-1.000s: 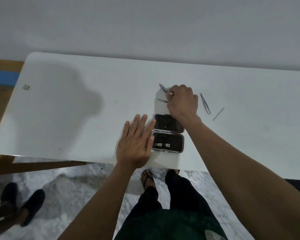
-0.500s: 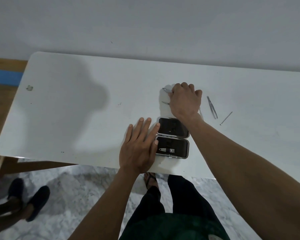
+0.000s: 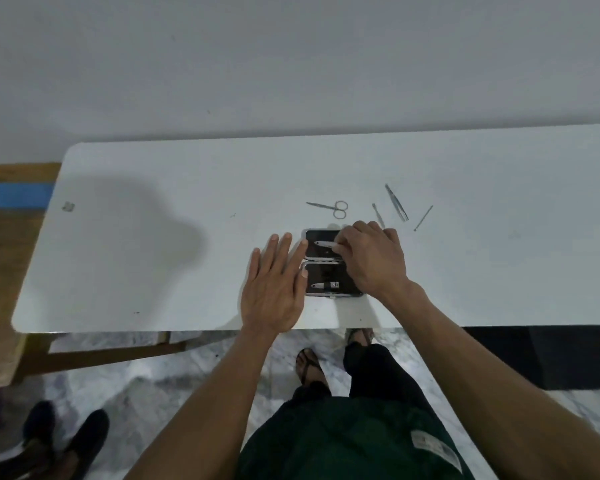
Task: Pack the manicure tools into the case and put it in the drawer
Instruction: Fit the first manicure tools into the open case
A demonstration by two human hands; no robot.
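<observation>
An open black manicure case [image 3: 321, 271] lies on the white table [image 3: 153, 237] near its front edge. A nail clipper [image 3: 323, 285] sits in the near half. My right hand [image 3: 371, 259] is over the case, pinching a silver tool [image 3: 323, 244] that lies across the far half. My left hand [image 3: 274, 289] rests flat on the table, fingers apart, touching the case's left edge. Behind the case lie small scissors [image 3: 331, 207], a thin pusher [image 3: 378, 214], tweezers [image 3: 396, 202] and a slim pick [image 3: 423, 218].
A wall stands behind the table. My legs and sandalled feet [image 3: 309, 365] are on the marble floor below the table's front edge. Another person's dark shoes [image 3: 66, 438] are at the lower left. A wooden surface with a blue strip [image 3: 14, 195] lies left of the table.
My right hand picked up a silver tool from behind the case and brought it back onto the far half. The scissors are now uncovered. My left hand stayed beside the case.
</observation>
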